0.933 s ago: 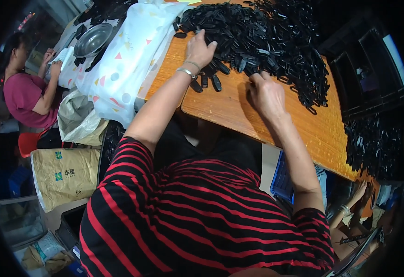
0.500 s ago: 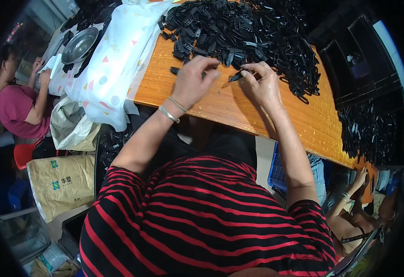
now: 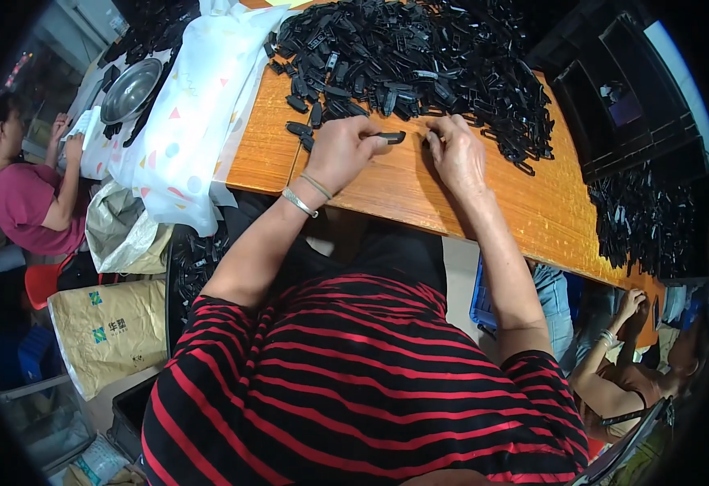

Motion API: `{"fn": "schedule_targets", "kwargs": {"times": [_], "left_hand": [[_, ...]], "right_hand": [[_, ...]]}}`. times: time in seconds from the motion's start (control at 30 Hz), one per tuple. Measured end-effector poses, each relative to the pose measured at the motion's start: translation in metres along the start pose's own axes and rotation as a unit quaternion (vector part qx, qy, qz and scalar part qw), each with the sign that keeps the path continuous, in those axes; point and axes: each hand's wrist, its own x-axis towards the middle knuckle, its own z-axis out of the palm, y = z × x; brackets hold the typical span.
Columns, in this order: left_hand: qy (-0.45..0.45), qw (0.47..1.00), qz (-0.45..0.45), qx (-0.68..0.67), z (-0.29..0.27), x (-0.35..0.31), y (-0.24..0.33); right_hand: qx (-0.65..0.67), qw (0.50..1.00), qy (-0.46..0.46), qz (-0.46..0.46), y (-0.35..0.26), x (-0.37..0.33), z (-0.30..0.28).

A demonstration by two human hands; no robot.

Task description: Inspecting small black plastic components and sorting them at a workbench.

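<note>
My left hand point(image 3: 340, 151) is closed on a small black plastic part point(image 3: 390, 138), a slim, elongated piece that sticks out to the right past the thumb and fingertips. Just to its right, my right hand point(image 3: 460, 158) has its fingers curled together above the table; a dark bit shows at the fingertips, too small to name. Beyond both hands spreads a large heap of black plastic parts point(image 3: 387, 61). A few loose black parts point(image 3: 298, 129) lie beside my left hand's knuckles.
The wooden table point(image 3: 524, 219) has its near edge against my lap. White patterned sheeting point(image 3: 180, 138) drapes along the left, near a metal bowl point(image 3: 132, 91). A black crate point(image 3: 613, 97) stands right of the heap. One person point(image 3: 38, 194) sits at left, another point(image 3: 621, 381) at lower right.
My left hand, earlier loosely open over the table, now grips a black part. The black part visible in my right fingers before no longer shows clearly there. More loose parts show at left.
</note>
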Motion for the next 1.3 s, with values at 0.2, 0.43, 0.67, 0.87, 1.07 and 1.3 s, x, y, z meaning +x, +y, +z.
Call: {"fn": "schedule_targets", "kwargs": {"times": [0.2, 0.43, 0.67, 0.87, 1.07, 1.3], "left_hand": [[-0.011, 0.994, -0.063, -0.094, -0.004, -0.011, -0.006], [-0.078, 0.954, -0.156, -0.245, -0.013, -0.046, -0.004], [0.06, 0.951, 0.13, 0.276, -0.078, -0.044, -0.027], [0.003, 0.932, 0.159, 0.326, -0.08, -0.035, -0.033], [-0.001, 0.913, 0.2, 0.355, -0.079, -0.041, -0.032], [0.014, 0.983, 0.109, 0.146, -0.069, -0.056, -0.008]], "right_hand": [[0.018, 0.989, 0.023, -0.142, -0.047, -0.001, -0.018], [0.096, 0.981, -0.038, -0.164, -0.054, -0.033, -0.002], [0.112, 0.987, -0.093, -0.065, -0.053, -0.035, 0.001], [0.135, 0.985, -0.098, -0.047, -0.058, -0.035, 0.007], [0.168, 0.981, -0.083, -0.053, -0.07, -0.027, 0.017], [0.274, 0.958, -0.041, -0.078, -0.098, -0.019, 0.029]]}}
